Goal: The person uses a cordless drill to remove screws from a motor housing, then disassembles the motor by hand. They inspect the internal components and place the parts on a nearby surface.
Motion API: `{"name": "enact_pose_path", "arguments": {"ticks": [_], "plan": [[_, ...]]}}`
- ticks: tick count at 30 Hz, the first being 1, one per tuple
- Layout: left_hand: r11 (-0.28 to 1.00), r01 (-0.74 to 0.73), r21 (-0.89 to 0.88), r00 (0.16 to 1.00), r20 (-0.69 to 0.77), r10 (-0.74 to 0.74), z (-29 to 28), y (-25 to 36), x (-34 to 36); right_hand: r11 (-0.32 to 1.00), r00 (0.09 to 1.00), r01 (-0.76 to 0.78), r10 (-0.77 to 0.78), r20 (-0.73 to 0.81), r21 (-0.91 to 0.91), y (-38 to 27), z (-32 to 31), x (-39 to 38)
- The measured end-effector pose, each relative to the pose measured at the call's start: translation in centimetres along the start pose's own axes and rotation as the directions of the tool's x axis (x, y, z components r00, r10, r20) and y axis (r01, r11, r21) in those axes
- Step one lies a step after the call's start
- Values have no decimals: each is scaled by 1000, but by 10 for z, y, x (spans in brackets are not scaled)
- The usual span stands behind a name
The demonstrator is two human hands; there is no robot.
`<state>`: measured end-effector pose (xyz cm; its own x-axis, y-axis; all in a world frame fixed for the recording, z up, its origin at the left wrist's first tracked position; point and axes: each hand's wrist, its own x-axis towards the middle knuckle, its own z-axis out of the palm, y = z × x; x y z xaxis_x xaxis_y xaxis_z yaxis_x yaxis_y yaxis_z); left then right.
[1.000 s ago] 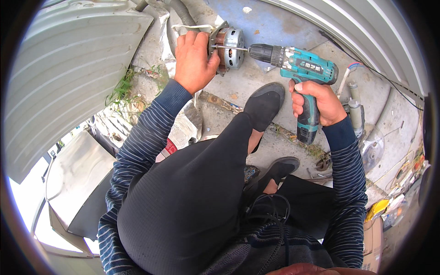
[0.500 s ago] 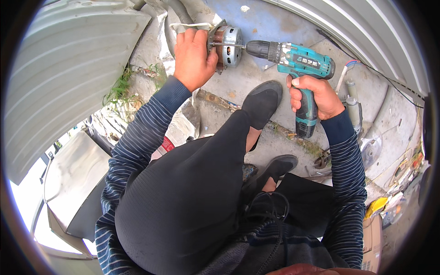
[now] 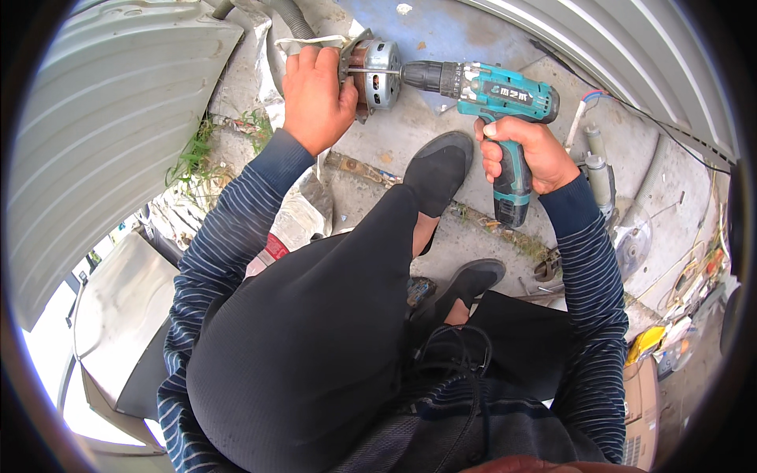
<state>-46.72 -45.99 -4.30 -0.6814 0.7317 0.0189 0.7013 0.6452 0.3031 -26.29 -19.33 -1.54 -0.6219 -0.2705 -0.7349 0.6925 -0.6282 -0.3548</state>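
My right hand [image 3: 530, 150] is wrapped round the grip of a teal and black cordless drill [image 3: 509, 94], its index finger by the trigger. From the drill's black chuck a long thin bit runs left along the side of an electric motor [image 3: 384, 75], which has a silver slotted housing and a copper-brown core. My left hand [image 3: 318, 98] grips the motor's left end, thumb on the near side. The bit's tip lies at the motor's left flange, close to my left fingers; what it touches there I cannot make out.
Ribbed pale metal panels stand at the left [image 3: 118, 118] and upper right [image 3: 631, 55]. A grey corrugated hose [image 3: 290, 17] lies beyond the motor. Grey cylinders [image 3: 599, 177] with coloured wires and a clear disc [image 3: 631, 251] lie right of the drill. A cardboard box [image 3: 640, 410] stands lower right.
Hands, drill and motor all appear slightly farther left and up in the picture, along with much of the scene. Both grips stay the same, and the bit still lies along the motor.
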Motion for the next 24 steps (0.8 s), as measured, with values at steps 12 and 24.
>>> {"name": "enact_pose_path", "arguments": {"ticks": [12, 24], "plan": [[1000, -30, 7, 999, -22, 30, 11, 4, -2, 997, 999, 45, -44, 12, -58, 0, -9, 3], [999, -25, 42, 1000, -3, 25, 11, -4, 10, 988, 995, 95, -95, 8, -118, -3, -14, 19]]}}
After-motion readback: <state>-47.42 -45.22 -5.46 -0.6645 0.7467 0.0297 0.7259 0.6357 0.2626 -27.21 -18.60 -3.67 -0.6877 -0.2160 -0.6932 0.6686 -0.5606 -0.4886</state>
